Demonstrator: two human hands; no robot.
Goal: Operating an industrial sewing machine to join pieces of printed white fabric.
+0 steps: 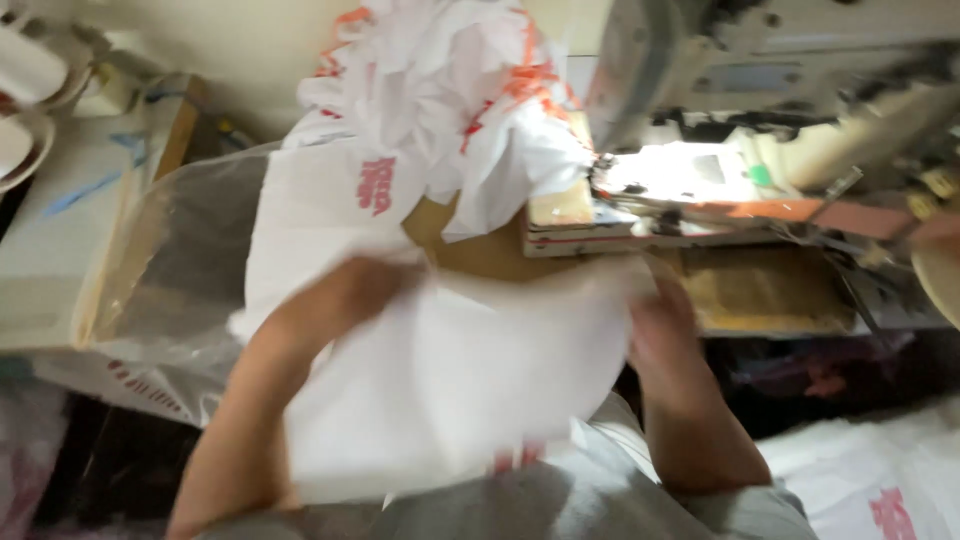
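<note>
Two hands hold one white cloth piece (450, 380) low at the near edge of the worktop (480, 255). Fingers of the left hand (345, 290) curl over its top left edge. Fingers of the right hand (660, 330) pinch its right edge. Both forearms reach up from the body, blurry. A pile of white cloth (440, 90) sits behind, beside the sewing machine (760, 80).

You have before you: one sewing machine (780, 60), one white fabric piece (450, 380), one heaped pile of white pieces (440, 90), one clear plastic bag (170, 260).
</note>
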